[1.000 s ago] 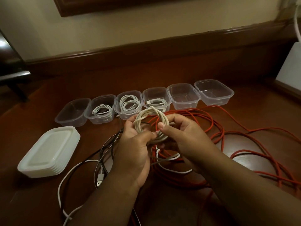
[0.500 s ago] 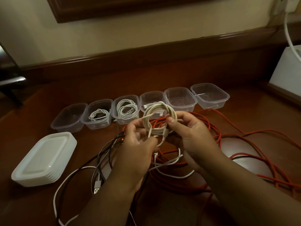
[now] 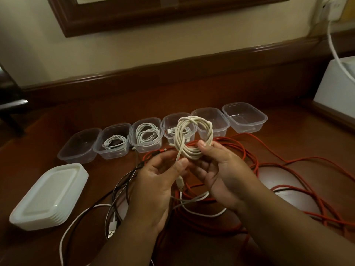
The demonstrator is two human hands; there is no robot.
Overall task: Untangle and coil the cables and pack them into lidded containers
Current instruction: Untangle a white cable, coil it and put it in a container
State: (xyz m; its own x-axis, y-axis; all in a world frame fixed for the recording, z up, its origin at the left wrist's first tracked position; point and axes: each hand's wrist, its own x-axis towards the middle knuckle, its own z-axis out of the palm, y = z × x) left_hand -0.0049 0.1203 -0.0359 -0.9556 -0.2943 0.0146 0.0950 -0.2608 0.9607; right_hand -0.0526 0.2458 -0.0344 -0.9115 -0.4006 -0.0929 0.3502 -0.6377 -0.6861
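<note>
A cream braided cable coil (image 3: 194, 137) is held up above the table. My right hand (image 3: 221, 169) pinches the coil's lower right side with thumb on top. My left hand (image 3: 159, 181) pinches the coil's loose tail near its USB plug (image 3: 180, 184). Behind stands a row of several clear containers (image 3: 245, 117); three of them hold coiled white cables (image 3: 148, 134). A stack of white lids (image 3: 50, 194) lies at the left. A long red cable (image 3: 288, 164) sprawls over the table, with black and white cables (image 3: 119, 191) tangled beneath my hands.
The wooden table (image 3: 288, 135) has a raised back edge against the wall. A white box (image 3: 338, 87) with a white cord stands at the far right. A dark chair part shows at the far left.
The coil has been lifted higher and turned upright. My left hand slid down from the coil to its loose tail, while my right hand kept hold of the coil.
</note>
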